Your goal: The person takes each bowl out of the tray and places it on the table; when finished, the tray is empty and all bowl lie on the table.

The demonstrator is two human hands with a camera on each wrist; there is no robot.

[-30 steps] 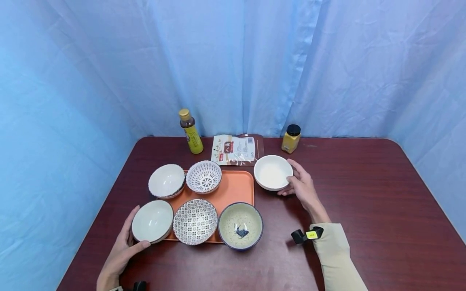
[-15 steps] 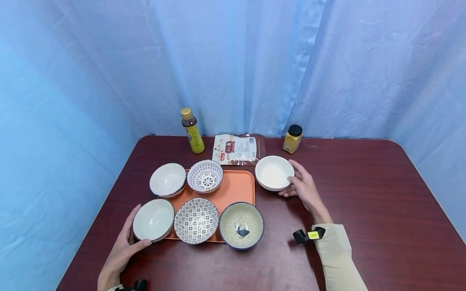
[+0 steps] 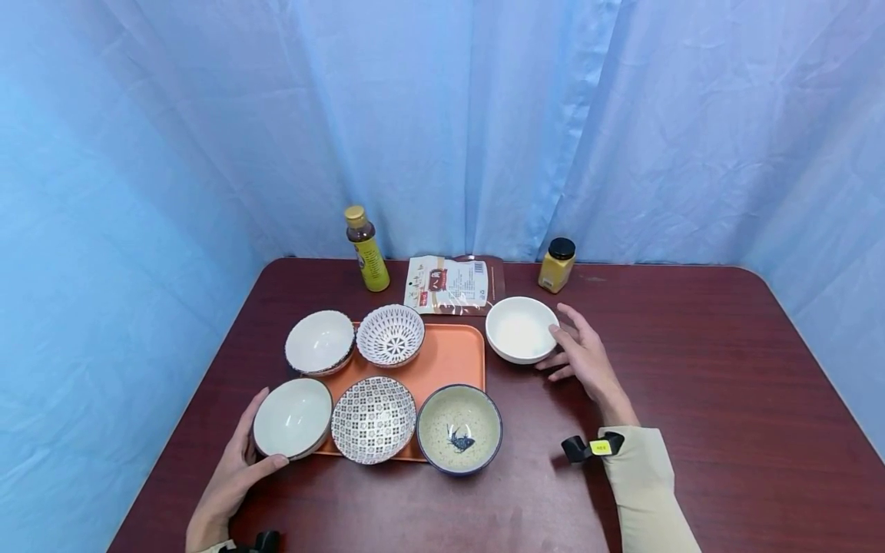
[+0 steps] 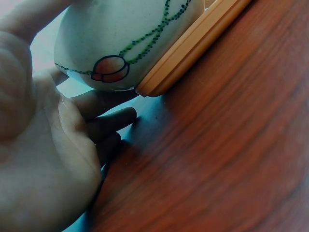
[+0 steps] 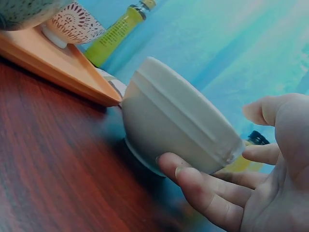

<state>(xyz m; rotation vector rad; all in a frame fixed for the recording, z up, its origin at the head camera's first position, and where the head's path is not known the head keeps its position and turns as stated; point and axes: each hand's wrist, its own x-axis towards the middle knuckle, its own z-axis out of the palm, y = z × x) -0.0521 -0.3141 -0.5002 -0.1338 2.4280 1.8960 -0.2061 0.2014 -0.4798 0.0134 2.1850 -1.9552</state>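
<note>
My left hand (image 3: 231, 468) holds a pale bowl (image 3: 293, 418) at the tray's front left corner, fingers along its left side and thumb at the front. In the left wrist view a painted red bud and green dotted vine show on the bowl's outer wall (image 4: 96, 38). My right hand (image 3: 584, 357) is beside a plain white bowl (image 3: 521, 330) right of the orange tray (image 3: 452, 353). The right wrist view has the thumb (image 5: 263, 111) off the rim, fingers loosely spread near the wall of this white bowl (image 5: 169, 116).
On or overlapping the tray are a patterned bowl (image 3: 373, 420), a fish-painted bowl (image 3: 459, 430), a flower-patterned bowl (image 3: 390, 336) and a white bowl with a dark rim (image 3: 319, 342). Behind stand a yellow-green bottle (image 3: 372, 263), a food pouch (image 3: 449, 284) and a black-lidded jar (image 3: 556, 265).
My right hand has loosened from the white bowl and drawn slightly right, its thumb lifting off the rim. The left hand and its bowl stay as they were.
</note>
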